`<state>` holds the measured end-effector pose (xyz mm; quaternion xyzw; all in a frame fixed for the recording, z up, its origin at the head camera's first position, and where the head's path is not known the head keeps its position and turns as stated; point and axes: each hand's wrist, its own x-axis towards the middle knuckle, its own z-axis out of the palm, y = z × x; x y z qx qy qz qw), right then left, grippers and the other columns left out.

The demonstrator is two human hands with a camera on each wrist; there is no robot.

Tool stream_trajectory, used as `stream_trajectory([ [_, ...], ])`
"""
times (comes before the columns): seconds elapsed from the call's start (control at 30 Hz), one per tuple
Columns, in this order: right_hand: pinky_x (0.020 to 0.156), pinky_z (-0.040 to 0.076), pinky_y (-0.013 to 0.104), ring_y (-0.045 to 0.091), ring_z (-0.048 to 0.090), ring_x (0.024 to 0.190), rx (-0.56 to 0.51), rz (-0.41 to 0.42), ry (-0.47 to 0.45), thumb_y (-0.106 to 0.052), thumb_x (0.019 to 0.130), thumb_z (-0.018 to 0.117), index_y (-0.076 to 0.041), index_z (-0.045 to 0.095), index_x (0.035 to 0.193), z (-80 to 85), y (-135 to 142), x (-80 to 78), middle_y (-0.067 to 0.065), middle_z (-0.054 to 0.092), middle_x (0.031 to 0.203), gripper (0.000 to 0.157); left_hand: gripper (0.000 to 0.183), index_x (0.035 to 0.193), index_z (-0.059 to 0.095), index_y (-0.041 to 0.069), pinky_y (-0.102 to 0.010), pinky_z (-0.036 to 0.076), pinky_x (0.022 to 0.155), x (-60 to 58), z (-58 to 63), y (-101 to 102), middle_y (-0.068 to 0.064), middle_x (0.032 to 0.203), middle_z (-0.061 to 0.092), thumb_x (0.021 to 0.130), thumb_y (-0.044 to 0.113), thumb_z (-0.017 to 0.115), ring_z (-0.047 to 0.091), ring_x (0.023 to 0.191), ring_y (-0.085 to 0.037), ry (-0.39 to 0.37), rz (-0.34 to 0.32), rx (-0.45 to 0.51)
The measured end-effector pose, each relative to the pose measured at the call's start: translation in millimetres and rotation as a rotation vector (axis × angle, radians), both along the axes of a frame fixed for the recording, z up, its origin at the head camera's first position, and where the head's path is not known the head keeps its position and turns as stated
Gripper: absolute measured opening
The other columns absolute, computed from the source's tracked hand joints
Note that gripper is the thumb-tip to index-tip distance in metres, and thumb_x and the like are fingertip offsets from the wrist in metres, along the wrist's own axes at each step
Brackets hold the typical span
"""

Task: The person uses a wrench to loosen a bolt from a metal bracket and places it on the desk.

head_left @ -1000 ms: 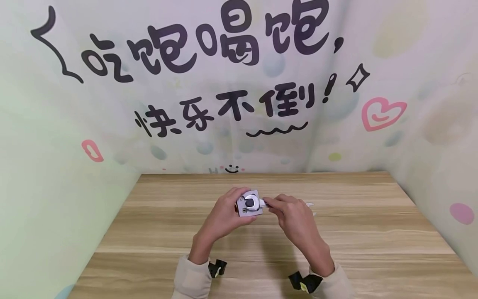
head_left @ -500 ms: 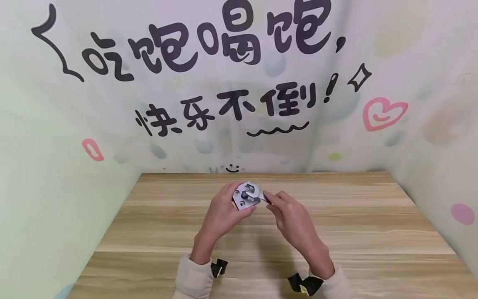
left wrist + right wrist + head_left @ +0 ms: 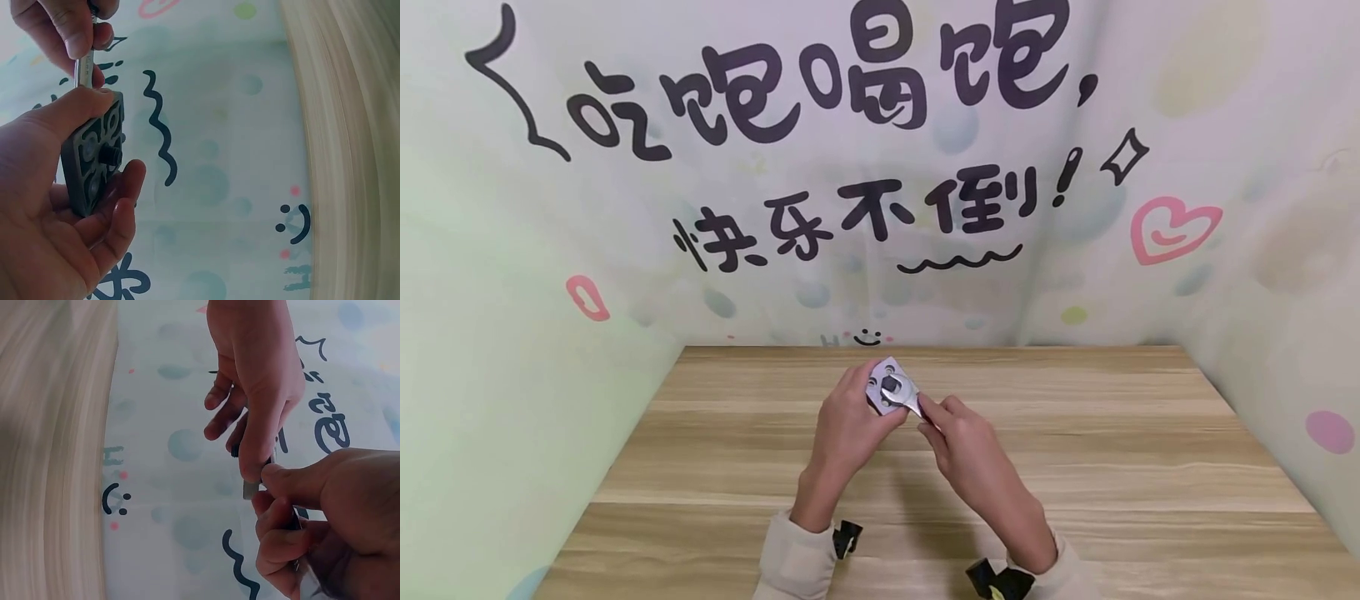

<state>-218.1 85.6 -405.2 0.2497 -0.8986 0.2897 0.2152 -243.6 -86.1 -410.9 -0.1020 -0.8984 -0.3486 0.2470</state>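
Note:
Both hands are raised over the table in the head view. My left hand [image 3: 847, 425] grips a square metal plate [image 3: 876, 392] by its edges, thumb on the near side. Its pale face has round holes and a dark bolt head [image 3: 891, 384]. My right hand [image 3: 970, 454] pinches an open-end wrench [image 3: 904, 395], whose jaws sit around the bolt head. In the left wrist view the plate's recessed dark back [image 3: 94, 150] shows the bolt's end [image 3: 112, 155] sticking out. The wrench handle [image 3: 309, 584] runs through the right fingers in the right wrist view, largely hidden.
A wood-grain table [image 3: 1120, 467] lies below the hands. Behind it hangs a white printed backdrop [image 3: 805, 317] with black lettering, and pale walls stand at both sides. Black wrist mounts [image 3: 847, 540] sit at the sleeve cuffs.
The plate has turned in my left hand and moved slightly up and left. The wrench came off square, tilted, and now sits around the bolt head at a new angle, its handle pointing down-right.

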Motion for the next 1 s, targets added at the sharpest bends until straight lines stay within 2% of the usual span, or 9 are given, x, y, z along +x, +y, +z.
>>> stream_trajectory([
  [0.13,0.055,0.042,0.021,0.008,0.046,0.061,0.007,-0.011,-0.038,-0.004,0.082,0.079,0.001,0.068,0.116,-0.2,-3,1.2,0.001,0.057,0.078,0.036,0.062,0.125,0.061,0.008,-0.030,0.050,0.061,-0.2,-1.2,1,-0.008,0.101,0.066,0.070,0.023,0.086,0.062,0.075,-0.016,0.011,-0.004,-0.051],
  [0.27,0.056,0.044,0.023,0.007,0.050,0.063,-0.029,-0.028,-0.068,-0.001,0.079,0.080,-0.001,0.065,0.108,0.1,-2,-0.1,0.001,0.060,0.078,0.033,0.062,0.125,0.061,0.007,-0.030,0.051,0.062,-0.4,-0.5,0,-0.008,0.100,0.067,0.072,0.026,0.086,0.061,0.076,-0.016,0.023,-0.034,-0.077],
  [0.37,0.057,0.046,0.023,0.007,0.051,0.063,-0.057,-0.039,-0.060,0.002,0.079,0.079,-0.005,0.061,0.098,0.1,1,-2.7,0.000,0.062,0.076,0.027,0.061,0.126,0.061,0.008,-0.031,0.052,0.065,-0.1,0.7,-2,-0.008,0.101,0.067,0.073,0.028,0.086,0.062,0.080,-0.016,0.019,-0.060,-0.076],
  [0.47,0.056,0.046,0.024,0.007,0.051,0.062,-0.039,-0.046,-0.034,0.000,0.079,0.080,-0.007,0.061,0.093,-0.4,6,-5.1,-0.001,0.062,0.076,0.024,0.062,0.126,0.061,0.009,-0.031,0.052,0.067,0.1,1.1,-3,-0.007,0.103,0.066,0.073,0.028,0.087,0.062,0.082,-0.016,0.005,-0.087,-0.067],
  [0.7,0.058,0.048,0.025,0.007,0.056,0.065,0.009,-0.043,-0.009,-0.001,0.081,0.079,-0.010,0.066,0.098,-0.2,17,-9.1,0.000,0.070,0.086,0.023,0.065,0.128,0.060,0.007,-0.029,0.051,0.068,1.3,1.5,-5,-0.006,0.105,0.066,0.073,0.029,0.088,0.061,0.084,-0.015,-0.029,-0.159,-0.066],
  [1.0,0.064,0.053,0.032,0.014,0.062,0.076,0.035,-0.035,0.049,0.004,0.082,0.077,-0.010,0.069,0.100,-0.6,27,-14.5,0.004,0.072,0.093,0.025,0.067,0.129,0.061,0.008,-0.027,0.051,0.069,1.8,3.7,-7,-0.004,0.113,0.067,0.071,0.027,0.089,0.061,0.085,-0.013,-0.028,-0.266,-0.068],
])
